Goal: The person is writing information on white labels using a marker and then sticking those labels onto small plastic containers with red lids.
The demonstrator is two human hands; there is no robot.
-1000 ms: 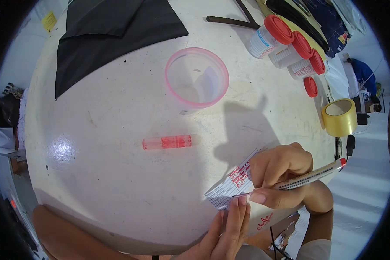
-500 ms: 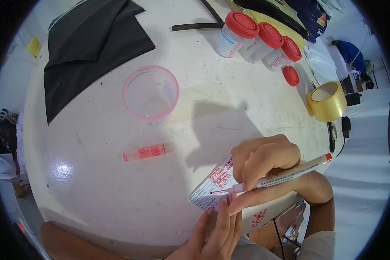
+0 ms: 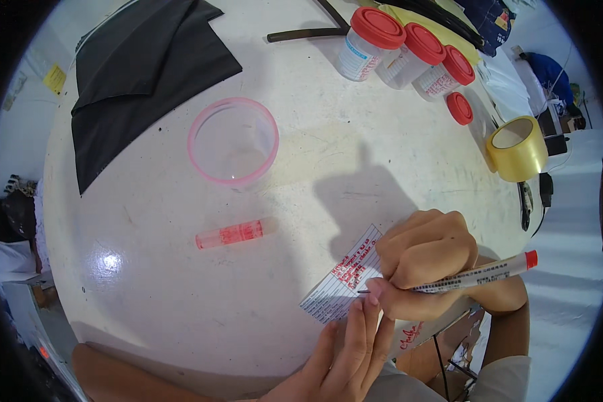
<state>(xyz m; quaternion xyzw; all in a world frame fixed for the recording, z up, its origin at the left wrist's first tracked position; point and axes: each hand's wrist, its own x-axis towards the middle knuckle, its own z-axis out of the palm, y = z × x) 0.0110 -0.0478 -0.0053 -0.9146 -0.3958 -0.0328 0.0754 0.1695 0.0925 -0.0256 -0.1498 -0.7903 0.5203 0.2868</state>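
Observation:
My right hand (image 3: 425, 261) is closed around a marker pen (image 3: 479, 275) with a white barrel and a red end. Its thin tip points left, at or just above a white label (image 3: 328, 298) with printed lines and red handwriting; whether it touches cannot be seen. The fingers of my left hand (image 3: 352, 348) are stretched out flat, their tips by the label's lower right edge, beneath my right hand. Part of the label is hidden by my right hand. Left of it, a small clear tube (image 3: 231, 233) with red marks lies on the table.
A pink-rimmed clear bowl (image 3: 233, 179) stands behind the tube. Several clear jars with red lids (image 3: 376, 28), a loose red lid (image 3: 459, 108) and a yellow tape roll (image 3: 524, 161) are at the far right. Black sheet material (image 3: 120, 120) covers the far left of the white table (image 3: 147, 301).
My right hand has curled more tightly around the marker pen, with the thumb nearer its tip. The tip has shifted right along the label. The whole view has moved slightly.

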